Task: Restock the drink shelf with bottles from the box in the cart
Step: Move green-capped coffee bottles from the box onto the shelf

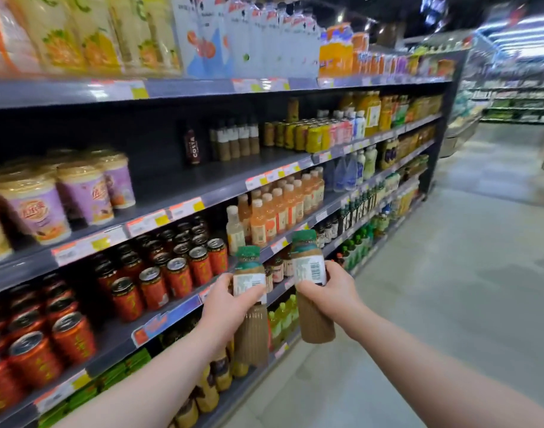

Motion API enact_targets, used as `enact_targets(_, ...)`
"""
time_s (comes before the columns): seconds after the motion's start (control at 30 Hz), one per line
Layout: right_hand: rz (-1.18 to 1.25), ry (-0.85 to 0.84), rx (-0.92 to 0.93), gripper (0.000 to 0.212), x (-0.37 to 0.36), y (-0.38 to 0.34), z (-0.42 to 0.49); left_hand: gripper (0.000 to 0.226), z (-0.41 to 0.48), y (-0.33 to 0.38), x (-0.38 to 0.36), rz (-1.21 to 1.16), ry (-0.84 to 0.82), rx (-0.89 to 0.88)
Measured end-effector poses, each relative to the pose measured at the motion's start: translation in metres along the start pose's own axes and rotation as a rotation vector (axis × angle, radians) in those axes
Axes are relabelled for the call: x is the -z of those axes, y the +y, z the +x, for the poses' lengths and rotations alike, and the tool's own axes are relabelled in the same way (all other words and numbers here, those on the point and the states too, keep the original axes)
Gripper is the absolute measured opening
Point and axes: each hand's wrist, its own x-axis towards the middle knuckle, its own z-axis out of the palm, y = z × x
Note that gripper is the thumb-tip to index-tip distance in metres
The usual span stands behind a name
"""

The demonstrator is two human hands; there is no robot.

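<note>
Dark grey metal drink shelf [178, 177], at left: red cans [153, 282] in rows on a lower tier. Next, the left hand [224, 304], fingers [249, 293] wrapped round a brown ribbed bottle with green cap [250, 335], upright in the air before the shelf. Then the right hand [329, 291], fingers gripping a second matching bottle [307, 261], just beside, slightly higher.
</note>
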Motion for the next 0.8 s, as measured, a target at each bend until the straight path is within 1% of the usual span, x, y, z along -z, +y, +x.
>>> enact_targets(0.1, -0.013, 0.026, 0.008, 0.026, 0.015, -0.003, 0.031, 0.028, 0.033, 0.014, -0.018, -0.006, -0.011, -0.038)
enact_targets(0.2, -0.024, 0.031, 0.02, 0.024, 0.025, -0.007, 0.072, 0.022, 0.077, 0.024, -0.036, -0.023, -0.042, -0.067)
enact_targets(0.27, -0.029, 0.036, 0.034, 0.021, 0.027, -0.013, 0.103, 0.021, 0.112, 0.03, -0.047, -0.048, -0.056, -0.091)
enact_targets(0.4, -0.031, 0.032, 0.063, 0.022, 0.024, -0.033, 0.173, 0.03, 0.186, 0.047, -0.06, -0.084, -0.085, -0.129)
enact_targets(0.47, -0.025, 0.037, 0.075, 0.025, 0.021, -0.044, 0.206, 0.031, 0.223, 0.055, -0.063, -0.086, -0.08, -0.151)
enact_targets(0.6, -0.03, 0.037, 0.114, 0.026, 0.01, -0.063, 0.264, 0.025, 0.285, 0.069, -0.062, -0.128, -0.071, -0.208)
enact_targets(0.7, -0.011, 0.017, 0.128, 0.024, 0.004, -0.075, 0.3, 0.026, 0.318, 0.072, -0.062, -0.178, -0.042, -0.192)
enact_targets(0.8, -0.04, 0.019, 0.169, 0.031, 0.0, -0.09, 0.338, 0.024, 0.345, 0.074, -0.056, -0.157, -0.002, -0.19)
